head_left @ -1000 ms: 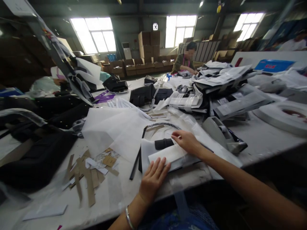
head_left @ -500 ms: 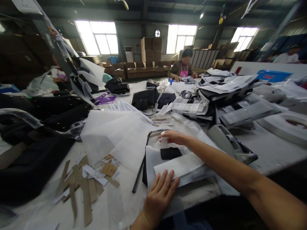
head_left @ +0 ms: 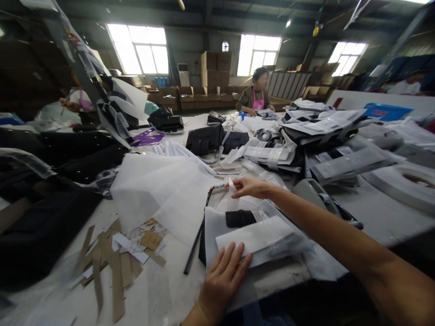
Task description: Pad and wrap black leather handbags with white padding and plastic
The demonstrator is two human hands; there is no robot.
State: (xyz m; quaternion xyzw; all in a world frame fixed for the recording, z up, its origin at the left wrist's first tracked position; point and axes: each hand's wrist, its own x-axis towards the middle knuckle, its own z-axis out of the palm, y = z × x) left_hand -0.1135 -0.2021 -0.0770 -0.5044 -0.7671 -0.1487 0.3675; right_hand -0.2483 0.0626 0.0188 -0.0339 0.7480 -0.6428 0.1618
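My left hand [head_left: 222, 276] lies flat, fingers spread, on the near corner of a white wrapped packet [head_left: 253, 240] at the table's front edge. A small black piece [head_left: 240, 218] pokes out of the wrapping just behind it. My right hand [head_left: 249, 187] reaches forward over the packet and pinches a thin white strip [head_left: 231, 194], lifting it. A black strap [head_left: 197, 235] runs along the packet's left side. White tissue sheets [head_left: 159, 190] spread out to the left.
Cardboard and paper scraps [head_left: 117, 258] litter the near left. A grey tape dispenser [head_left: 321, 197] stands right of my arm, a large white tape roll [head_left: 404, 179] further right. Black bags [head_left: 204, 138] and wrapped stacks [head_left: 322, 131] fill the middle. One person [head_left: 256, 93] works at the far end.
My right hand moved from the packet forward and now lifts a thin white strip. My left hand stayed flat on the packet's near edge. The camera tilted up slightly.
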